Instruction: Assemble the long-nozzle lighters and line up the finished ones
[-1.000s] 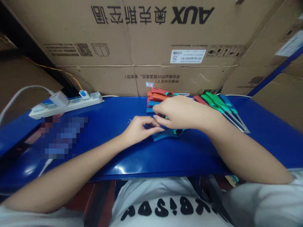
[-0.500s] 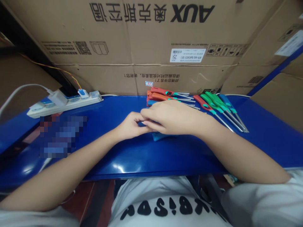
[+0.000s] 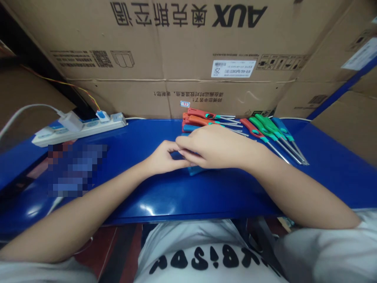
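Note:
Over the middle of the blue table, my left hand (image 3: 165,158) and my right hand (image 3: 213,147) meet fingertip to fingertip, their fingers bent and closed together. Whatever is pinched between them is hidden by the fingers and the back of my right hand. A light-blue piece (image 3: 195,170) peeks out beneath my right hand; whether it is held or lying there I cannot tell. Just behind the hands lies a pile of long-nosed gas lighters, among them a red lighter (image 3: 200,114), an orange lighter (image 3: 198,121) and a blue lighter (image 3: 190,128), partly covered by my right hand.
To the right lie a red-handled lighter (image 3: 249,126), green lighters (image 3: 266,125) and a blue lighter (image 3: 281,128), metal tubes pointing toward me. A power strip (image 3: 88,127) with plugs stands back left. A large cardboard sheet (image 3: 176,55) walls off the table's rear.
Both hands stay together in almost the same place. The left fingers have shifted very slightly, and less of the light-blue piece shows under my right hand.

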Demonstrator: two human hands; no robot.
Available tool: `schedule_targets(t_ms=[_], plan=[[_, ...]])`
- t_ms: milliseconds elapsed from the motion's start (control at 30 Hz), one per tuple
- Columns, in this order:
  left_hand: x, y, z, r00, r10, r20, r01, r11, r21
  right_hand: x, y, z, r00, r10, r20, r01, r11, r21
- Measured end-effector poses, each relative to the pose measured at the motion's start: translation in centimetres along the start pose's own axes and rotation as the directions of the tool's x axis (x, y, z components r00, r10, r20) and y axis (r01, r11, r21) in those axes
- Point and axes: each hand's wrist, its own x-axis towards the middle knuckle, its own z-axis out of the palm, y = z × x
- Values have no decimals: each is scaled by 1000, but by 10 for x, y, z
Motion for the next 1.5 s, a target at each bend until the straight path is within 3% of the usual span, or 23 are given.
schedule_targets(t_ms=[100, 300, 467, 633, 833, 1033, 1200, 1400, 1500], plan=[[0, 1, 0, 997, 20, 70, -18, 999, -26, -1, 2, 1, 1000, -5, -23, 5, 1000, 0], [0, 6, -1, 1000, 7, -12, -7, 997, 71, -3, 1, -2, 1000, -20, -5, 20, 999, 28], [2, 6, -4, 993, 38, 110, -38, 999, -3, -3, 2, -1, 999, -29, -26, 30, 999, 30], [1, 2, -6, 1000, -6, -14, 8, 994, 107, -2, 0, -1, 999, -50, -17, 51, 997, 58], [3, 2, -11, 995, -3, 99, 2, 1000, 14, -2, 2, 0, 998, -62, -28, 64, 996, 58], [2, 2, -10, 999, -21, -36, 26, 989, 144, -2, 2, -1, 999, -39, -8, 40, 998, 56], [2, 0, -15, 995, 20, 94, -28, 996, 83, -2, 1, -1, 999, -46, -17, 47, 997, 55], [1, 0, -12, 998, -57, -12, 58, 989, 134, 0, 2, 2, 998, -62, -34, 63, 997, 36], [2, 2, -12, 999, -30, 41, 27, 997, 72, 1, 2, 3, 999, -42, -33, 43, 999, 28]])
